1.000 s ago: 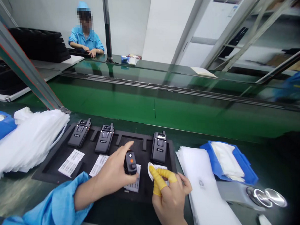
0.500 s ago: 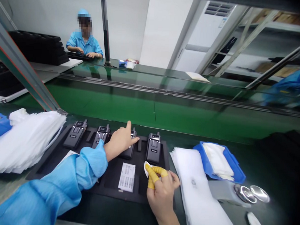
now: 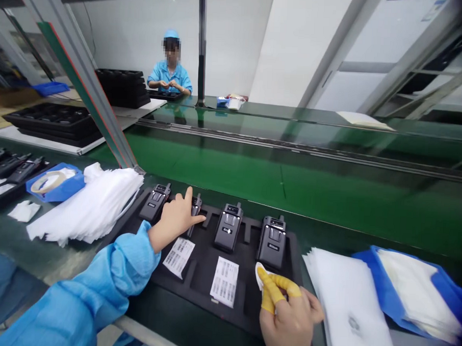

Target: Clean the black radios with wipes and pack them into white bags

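My left hand (image 3: 176, 211) reaches over the second black walkie-talkie (image 3: 194, 210) from the left, partly covering it. Index finger and thumb are spread, and I see nothing held; the other fingers are partly hidden. With yellow-covered fingers, my right hand (image 3: 288, 308) pinches a small white cloth (image 3: 259, 277) just below the rightmost walkie-talkie (image 3: 273, 243). Two more, the third walkie-talkie (image 3: 228, 228) and the leftmost walkie-talkie (image 3: 154, 203), lie in the black foam tray (image 3: 244, 303). Printed label sheets (image 3: 225, 281) rest in front of them.
White plastic sleeves (image 3: 95, 203) are stacked left of the tray; more sleeves (image 3: 353, 306) lie right, beside a blue bin (image 3: 396, 297) of white cloths. A metal post (image 3: 87, 80) rises at left. Across the green bench (image 3: 231, 160), a co-worker (image 3: 170, 71) sits.
The view has turned left. My left hand has shifted from the third walkie-talkie to the second. My right hand still pinches the white cloth by the rightmost one.
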### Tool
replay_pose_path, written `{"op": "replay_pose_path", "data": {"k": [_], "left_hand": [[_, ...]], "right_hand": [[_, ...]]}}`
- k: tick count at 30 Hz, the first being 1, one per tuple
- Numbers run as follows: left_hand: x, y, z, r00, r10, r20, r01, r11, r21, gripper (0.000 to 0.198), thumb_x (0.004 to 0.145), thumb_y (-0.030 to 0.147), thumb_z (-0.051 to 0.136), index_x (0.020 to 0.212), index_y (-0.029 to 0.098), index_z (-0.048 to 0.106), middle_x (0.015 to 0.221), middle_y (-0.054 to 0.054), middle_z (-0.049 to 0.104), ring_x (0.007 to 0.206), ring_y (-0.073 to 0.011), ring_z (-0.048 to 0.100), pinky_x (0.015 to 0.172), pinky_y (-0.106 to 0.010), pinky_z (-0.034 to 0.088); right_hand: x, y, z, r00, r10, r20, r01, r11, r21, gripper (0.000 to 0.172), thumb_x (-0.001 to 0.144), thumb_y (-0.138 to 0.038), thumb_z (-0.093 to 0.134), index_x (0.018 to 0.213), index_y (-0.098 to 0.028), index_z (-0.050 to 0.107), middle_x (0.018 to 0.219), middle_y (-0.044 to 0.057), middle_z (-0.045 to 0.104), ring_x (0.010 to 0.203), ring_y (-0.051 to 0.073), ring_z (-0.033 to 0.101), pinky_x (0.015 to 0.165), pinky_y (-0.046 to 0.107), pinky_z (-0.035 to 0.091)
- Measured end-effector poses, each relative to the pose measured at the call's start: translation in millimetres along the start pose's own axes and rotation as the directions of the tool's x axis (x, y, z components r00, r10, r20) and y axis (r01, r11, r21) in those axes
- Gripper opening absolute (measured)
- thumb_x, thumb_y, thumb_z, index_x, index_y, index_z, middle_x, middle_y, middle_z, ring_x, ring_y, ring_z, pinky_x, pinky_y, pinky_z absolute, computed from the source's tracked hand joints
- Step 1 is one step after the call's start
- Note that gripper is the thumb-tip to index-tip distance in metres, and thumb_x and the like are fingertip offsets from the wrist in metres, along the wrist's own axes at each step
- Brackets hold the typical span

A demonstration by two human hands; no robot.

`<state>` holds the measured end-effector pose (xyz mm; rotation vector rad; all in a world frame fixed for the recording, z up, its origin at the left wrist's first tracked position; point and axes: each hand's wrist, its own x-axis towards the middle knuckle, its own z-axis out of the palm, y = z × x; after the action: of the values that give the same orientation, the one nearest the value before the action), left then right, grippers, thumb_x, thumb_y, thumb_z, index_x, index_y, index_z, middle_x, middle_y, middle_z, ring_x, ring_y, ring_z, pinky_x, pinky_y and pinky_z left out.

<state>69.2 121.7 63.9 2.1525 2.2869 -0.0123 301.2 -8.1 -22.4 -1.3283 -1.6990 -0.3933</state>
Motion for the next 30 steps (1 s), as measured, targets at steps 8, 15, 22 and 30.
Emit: {"op": "replay_pose_path", "data": {"k": [8, 15, 22, 30], "left_hand": [[-14.4, -13.9, -7.5, 0.994, 0.091, -0.064, -0.105, 0.954, -0.280, 0.083, 0.071, 0.039, 0.066, 0.137, 0.007, 0.027, 0.122, -0.019, 0.057, 0.111, -0.0298, 0.057, 0.090, -0.036, 0.045], [-68.0, -12.6, 0.9, 0.933, 0.277, -0.231, -0.360, 0.665, -0.654, 0.056, 0.063, 0.012, 0.062, 0.116, 0.020, 0.046, 0.117, -0.008, 0.056, 0.108, -0.0245, 0.056, 0.096, -0.039, 0.043], [-79.5, -10.6, 13.5, 0.891, 0.382, -0.244, -0.432, 0.552, -0.714, 0.060, 0.058, 0.002, 0.057, 0.113, 0.022, 0.045, 0.116, -0.007, 0.051, 0.114, -0.0244, 0.049, 0.099, -0.040, 0.039], [-78.2, -12.0, 20.1, 0.838, 0.450, -0.310, -0.511, 0.445, -0.735, 0.061, 0.058, 0.001, 0.055, 0.113, 0.022, 0.045, 0.112, -0.006, 0.050, 0.109, -0.0224, 0.050, 0.095, -0.038, 0.043]], "right_hand": [[1.3, -3.1, 1.6, 1.000, 0.023, 0.008, -0.022, 0.999, -0.028, 0.024, 0.072, -0.004, 0.044, 0.080, -0.019, 0.062, 0.084, 0.004, 0.057, 0.077, 0.019, 0.051, 0.081, 0.043, 0.033], [20.8, -14.0, -4.5, 0.999, -0.006, 0.038, 0.007, 1.000, -0.001, 0.018, 0.074, -0.004, 0.047, 0.069, -0.018, 0.056, 0.083, 0.003, 0.055, 0.076, 0.017, 0.049, 0.082, 0.041, 0.033], [59.9, -43.5, -5.4, 0.996, -0.057, 0.074, 0.048, 0.991, 0.125, 0.030, 0.075, -0.002, 0.045, 0.091, -0.019, 0.064, 0.088, 0.004, 0.058, 0.081, 0.017, 0.051, 0.086, 0.042, 0.031], [71.7, -71.2, 13.2, 0.988, -0.126, 0.085, 0.107, 0.975, 0.197, 0.034, 0.076, -0.004, 0.047, 0.095, -0.024, 0.067, 0.087, 0.001, 0.061, 0.080, 0.014, 0.050, 0.088, 0.041, 0.028]]}}
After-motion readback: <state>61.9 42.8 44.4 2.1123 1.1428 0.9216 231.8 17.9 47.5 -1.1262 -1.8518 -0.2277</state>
